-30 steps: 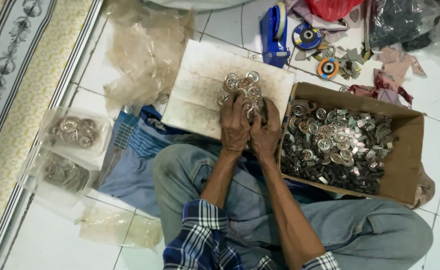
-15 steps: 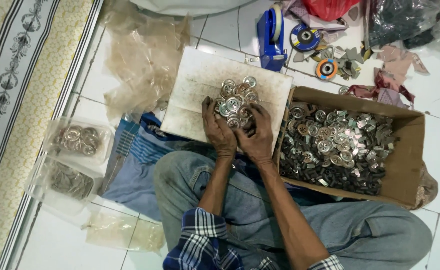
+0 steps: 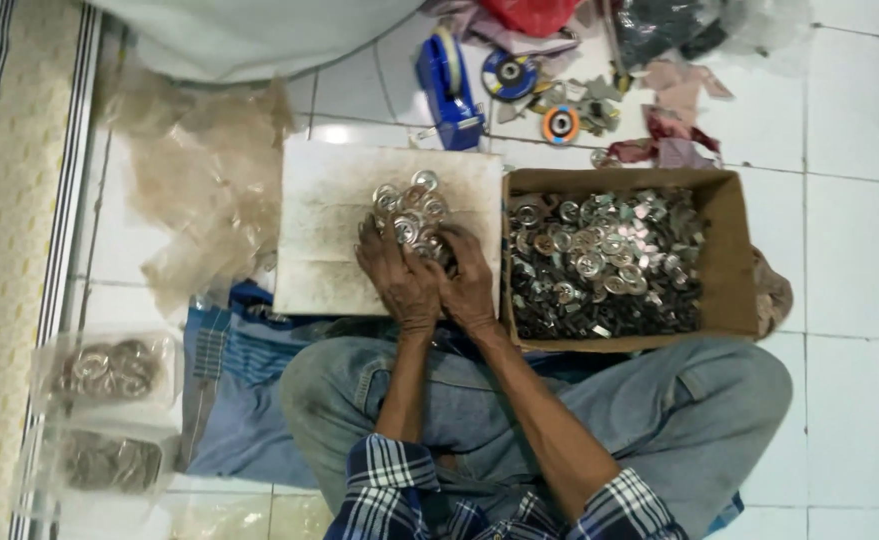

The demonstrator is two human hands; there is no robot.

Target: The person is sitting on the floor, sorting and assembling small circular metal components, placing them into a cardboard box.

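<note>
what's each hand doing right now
Left hand: open, fingers spread on the pile of metal discs.
Right hand: open, resting on the same pile.

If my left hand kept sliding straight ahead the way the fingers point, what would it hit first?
Probably the small pile of round metal pieces on the pale board. The left hand already has its fingertips at the pile's near edge, with the right hand beside it.

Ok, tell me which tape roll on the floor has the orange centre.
The smaller tape roll, lying nearer the cardboard box. The other roll, beside the blue tape dispenser, has a blue and yellow centre.
</note>
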